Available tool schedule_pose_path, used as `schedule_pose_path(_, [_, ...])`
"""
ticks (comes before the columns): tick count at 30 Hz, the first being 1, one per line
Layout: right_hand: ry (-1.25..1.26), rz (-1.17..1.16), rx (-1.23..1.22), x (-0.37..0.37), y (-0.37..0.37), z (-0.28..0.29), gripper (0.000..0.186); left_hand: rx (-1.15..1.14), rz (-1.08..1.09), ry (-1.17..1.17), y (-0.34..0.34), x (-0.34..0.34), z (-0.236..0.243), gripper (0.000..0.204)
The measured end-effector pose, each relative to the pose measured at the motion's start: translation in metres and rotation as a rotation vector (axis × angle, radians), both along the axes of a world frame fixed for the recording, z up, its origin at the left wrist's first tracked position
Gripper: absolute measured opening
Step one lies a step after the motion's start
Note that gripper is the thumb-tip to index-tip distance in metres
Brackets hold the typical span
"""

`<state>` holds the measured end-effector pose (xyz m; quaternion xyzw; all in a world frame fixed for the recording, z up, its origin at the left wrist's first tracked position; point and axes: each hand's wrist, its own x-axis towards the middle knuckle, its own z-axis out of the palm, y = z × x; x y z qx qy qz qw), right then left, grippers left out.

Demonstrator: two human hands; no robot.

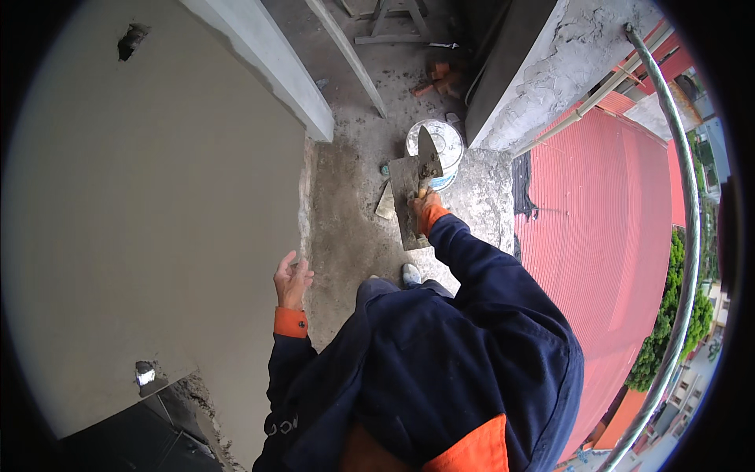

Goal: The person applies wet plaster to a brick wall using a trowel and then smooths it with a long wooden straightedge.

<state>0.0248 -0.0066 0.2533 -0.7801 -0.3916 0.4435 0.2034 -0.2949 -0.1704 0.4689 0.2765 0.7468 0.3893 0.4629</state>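
My right hand (429, 208) is closed in front of me, gripping two tools together. One is a pointed trowel (428, 148), its blade aimed away from me. The other is a flat rectangular plastering trowel (404, 186) with grey smears, lying partly under the first. Beyond them a white lidded bucket (447, 141) stands on the floor, partly covered by the blades. My left hand (293, 281) holds nothing. Its fingers are apart and bent, just beside the edge of a smooth grey plastered wall (149, 197). Whether it touches the wall, I cannot tell.
A metal railing (692, 212) curves down the right side, past a red corrugated roof (605, 259) below. Farther off are broken orange bricks (442, 79), a leaning pole (346, 55) and a rough pillar (543, 71). The wall has holes, one at the upper left (132, 41).
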Motion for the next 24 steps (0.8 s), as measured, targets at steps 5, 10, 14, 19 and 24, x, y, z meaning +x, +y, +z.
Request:
schedule_pose_path(5, [0.234, -0.228, 0.105, 0.064, 0.101, -0.039, 0.032, 0.339, -0.347, 0.282, 0.172, -0.037, 0.047, 0.036])
schedule_pose_path(10, [0.135, -0.256, 0.095, 0.104, 0.167, -0.08, 0.024, 0.637, -0.445, 0.253, 0.376, -0.012, 0.09, 0.021])
schedule_pose_path(14, [0.181, -0.217, 0.073, 0.123, 0.206, -0.129, 0.036, 0.422, -0.452, 0.367, 0.516, 0.019, 0.115, 0.034])
schedule_pose_path(19, [0.133, -0.266, 0.017, 0.141, 0.23, -0.22, 0.028, 0.572, -0.167, 0.413, 0.655, 0.038, 0.138, 0.063])
schedule_pose_path(24, [0.149, -0.141, 0.089, 0.159, 0.231, -0.274, 0.046, 0.724, 0.062, 0.559, 0.754, 0.051, 0.169, 0.094])
